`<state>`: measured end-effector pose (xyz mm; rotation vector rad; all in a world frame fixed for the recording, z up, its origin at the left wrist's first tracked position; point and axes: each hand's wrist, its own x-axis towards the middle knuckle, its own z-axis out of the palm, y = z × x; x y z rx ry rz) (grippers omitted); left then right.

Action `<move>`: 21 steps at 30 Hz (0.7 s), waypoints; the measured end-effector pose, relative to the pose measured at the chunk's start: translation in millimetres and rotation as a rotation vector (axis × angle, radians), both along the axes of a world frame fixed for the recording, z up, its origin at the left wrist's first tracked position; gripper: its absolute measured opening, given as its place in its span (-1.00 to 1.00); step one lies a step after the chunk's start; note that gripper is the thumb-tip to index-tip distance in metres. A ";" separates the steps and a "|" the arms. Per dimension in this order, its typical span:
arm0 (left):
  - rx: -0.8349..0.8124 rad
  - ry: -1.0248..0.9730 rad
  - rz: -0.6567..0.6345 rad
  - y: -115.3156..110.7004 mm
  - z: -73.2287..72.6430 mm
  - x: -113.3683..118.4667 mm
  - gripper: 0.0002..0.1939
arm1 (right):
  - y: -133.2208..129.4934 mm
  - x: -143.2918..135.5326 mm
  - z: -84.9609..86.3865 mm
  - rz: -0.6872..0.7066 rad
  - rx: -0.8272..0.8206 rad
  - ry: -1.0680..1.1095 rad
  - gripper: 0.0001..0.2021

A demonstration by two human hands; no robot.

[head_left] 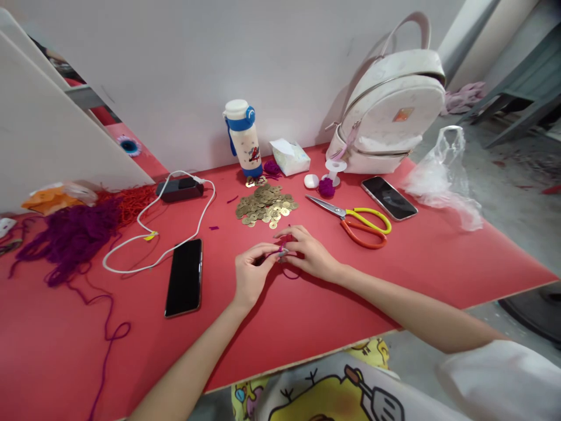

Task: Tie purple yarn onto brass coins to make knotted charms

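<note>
Over the middle of the red table, my left hand [253, 273] closes thumb and index finger on purple yarn [280, 249] wound at a small greyish piece, too small to name. My right hand [314, 257] meets it from the other side, its fingers bent and closed on the same yarn. A loose loop of the yarn hangs below the fingertips. Just beyond my hands lies a heap of brass-coloured coins with holes [265, 204]. To the right are scissors [350, 219] with one yellow and one orange handle, blades partly apart.
Purple yarn [72, 234] lies tangled at the left, near a white cable [144, 270] and a black phone [184, 279]. Behind stand a bottle [245, 140], a tissue pack [293, 159] and a white backpack [390, 111]. Another phone [389, 197] and a plastic bag [447, 181] are right.
</note>
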<state>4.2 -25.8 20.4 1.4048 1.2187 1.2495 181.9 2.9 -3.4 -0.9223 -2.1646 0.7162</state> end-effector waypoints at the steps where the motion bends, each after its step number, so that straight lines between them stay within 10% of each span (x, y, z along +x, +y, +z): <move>1: 0.017 0.006 -0.009 -1.0 1.4 0.2 -0.95 | 0.3 0.2 -0.6 0.006 -0.003 -0.011 -0.90; 21: -0.092 0.063 0.009 5.6 -8.1 -2.6 -0.92 | 2.1 4.2 15.2 -0.074 -0.255 0.257 -0.79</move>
